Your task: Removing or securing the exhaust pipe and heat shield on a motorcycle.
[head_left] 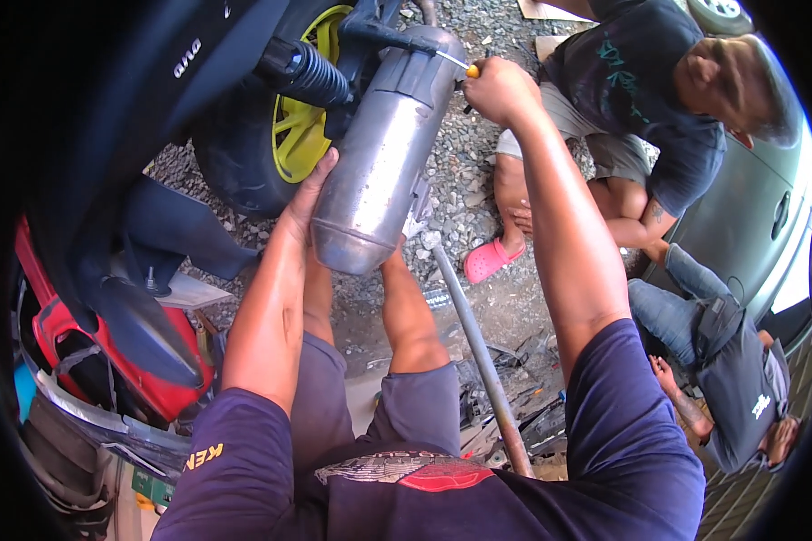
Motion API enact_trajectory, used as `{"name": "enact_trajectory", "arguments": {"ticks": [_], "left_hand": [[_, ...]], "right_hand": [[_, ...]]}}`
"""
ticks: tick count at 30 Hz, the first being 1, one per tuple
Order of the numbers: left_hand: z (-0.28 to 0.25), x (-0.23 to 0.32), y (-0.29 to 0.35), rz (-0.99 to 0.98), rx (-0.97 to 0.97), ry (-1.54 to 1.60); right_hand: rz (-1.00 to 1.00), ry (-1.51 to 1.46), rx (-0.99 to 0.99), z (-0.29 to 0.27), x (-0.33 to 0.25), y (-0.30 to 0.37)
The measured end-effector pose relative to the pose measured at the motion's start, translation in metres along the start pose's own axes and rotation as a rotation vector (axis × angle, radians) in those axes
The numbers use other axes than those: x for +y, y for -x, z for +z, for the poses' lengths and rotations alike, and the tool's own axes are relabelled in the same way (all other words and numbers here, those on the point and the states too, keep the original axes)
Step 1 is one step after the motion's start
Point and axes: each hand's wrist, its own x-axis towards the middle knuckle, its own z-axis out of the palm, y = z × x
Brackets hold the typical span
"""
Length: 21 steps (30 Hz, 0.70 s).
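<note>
A bare-metal exhaust muffler (370, 171) hangs tilted beside the rear wheel of a scooter, its rounded end toward me. My left hand (314, 187) grips its left side near the lower end, thumb along the metal and the other fingers hidden behind it. In my closed right hand (505, 92) is a screwdriver (471, 70) with a yellow collar; most of its handle is hidden in my fist. Its thin shaft points left to the bracket area at the muffler's upper end, by the black swingarm (379, 34). Where the tip touches is too small to tell.
The wheel has a yellow-green rim (298, 135), with a black shock spring (311, 74) beside it. A metal pipe (483, 361) slants by my legs. One person (641, 81) squats at right on the gravel; another (740, 379) sits by a grey-green car (753, 216). Red bodywork (122, 347) lies left.
</note>
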Motion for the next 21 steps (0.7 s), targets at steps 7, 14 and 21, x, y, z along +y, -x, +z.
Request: {"name": "enact_trajectory", "arguments": {"ticks": [7, 14, 21], "left_hand": [[0.068, 0.020, 0.028, 0.397, 0.620, -1.034], [0.188, 0.046, -0.001, 0.427, 0.514, -1.833], [0.186, 0.047, -0.036, 0.060, 0.571, -1.913]], "right_hand": [[0.085, 0.005, -0.100, -0.010, 0.000, -0.001], [0.086, -0.072, -0.027, -0.011, -0.007, 0.013], [0.119, -0.080, -0.016, -0.010, -0.011, 0.022]]}}
